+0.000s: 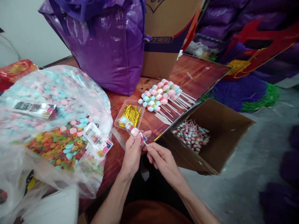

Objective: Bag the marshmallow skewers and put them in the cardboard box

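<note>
Bare forearms reached in from the near side. The left hand's fingers gripped a wrapped candy skewer just near of a clear tray of gold ties on the desk; the right hand's fingers pinched its white stick. Candy-filled plastic lay left, a skewer pile farther right, and an open carton stood right.

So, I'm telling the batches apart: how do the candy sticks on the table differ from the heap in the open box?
The table sticks lie lined up, stems pointing one way; the box heap is jumbled. The table sticks lie higher than the box heap. Both show pink and pale blue pieces.
</note>
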